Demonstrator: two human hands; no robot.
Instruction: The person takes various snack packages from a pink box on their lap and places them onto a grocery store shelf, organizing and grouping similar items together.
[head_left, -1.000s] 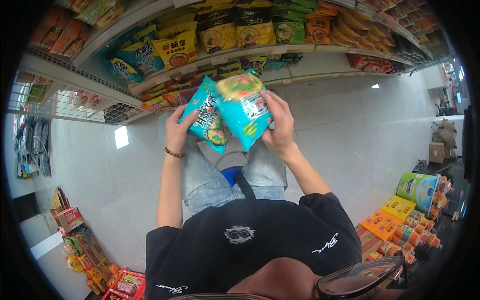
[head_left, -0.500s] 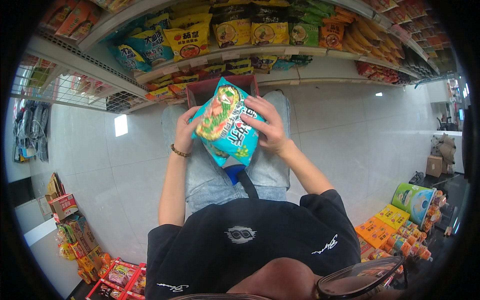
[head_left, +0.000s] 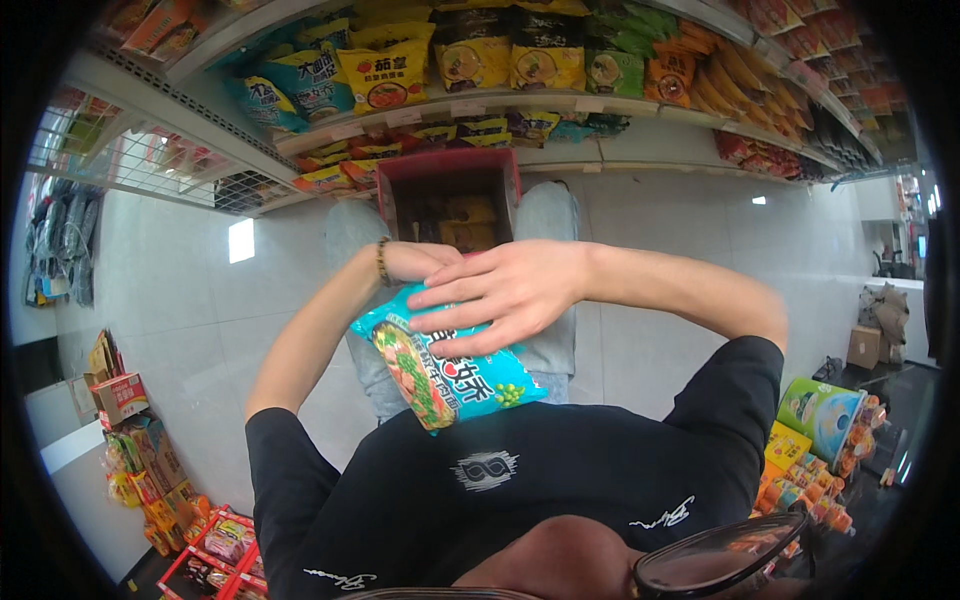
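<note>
A turquoise noodle packet (head_left: 400,372), pictured with a bowl of noodles and green peas, is tilted in front of my torso. My right hand (head_left: 505,295) lies across its upper part, fingers spread over the front and pressed to it; the thumb is hidden. Behind the packet's top edge is my left hand (head_left: 412,262), a beaded bracelet at the wrist. Its fingers disappear behind the right hand, so their grip does not show. Just beyond both hands, an open red-edged box (head_left: 397,207) stands between my knees, with some yellow packets (head_left: 468,222) in its dark inside.
Ahead, a curved shelf (head_left: 470,108) carries rows of bagged noodles, with a lower shelf of packets beneath it. A wire rack (head_left: 190,180) is at the left. Cartons and snack packs (head_left: 150,460) are stacked lower left; more goods (head_left: 820,425) stand lower right.
The packet has come down toward my torso and turned. My right hand has swung across its front, while my left has shifted behind its top edge. The box's inside now shows.
</note>
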